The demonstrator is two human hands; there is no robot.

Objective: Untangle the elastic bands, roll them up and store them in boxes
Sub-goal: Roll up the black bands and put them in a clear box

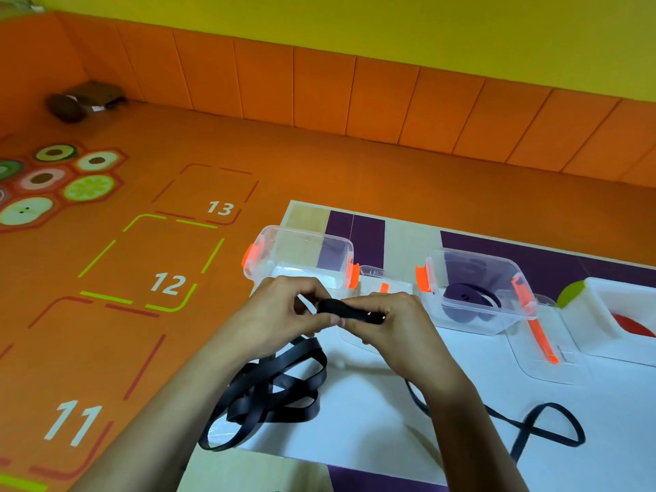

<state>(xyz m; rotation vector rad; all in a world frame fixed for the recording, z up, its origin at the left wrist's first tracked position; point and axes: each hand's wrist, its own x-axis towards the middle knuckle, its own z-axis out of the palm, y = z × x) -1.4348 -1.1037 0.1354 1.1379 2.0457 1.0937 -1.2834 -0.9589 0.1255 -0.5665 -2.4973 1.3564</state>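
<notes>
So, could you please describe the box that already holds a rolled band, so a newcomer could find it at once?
On the white and purple mat on the orange floor, boxes stand in a row along the far side. It is the clear box with orange clips just right of the right hand. Only it holds a purple roll; the left box is empty.

White mat (372, 410): clear boxes (301, 259), lid (532, 363), black band (280, 385).
</notes>
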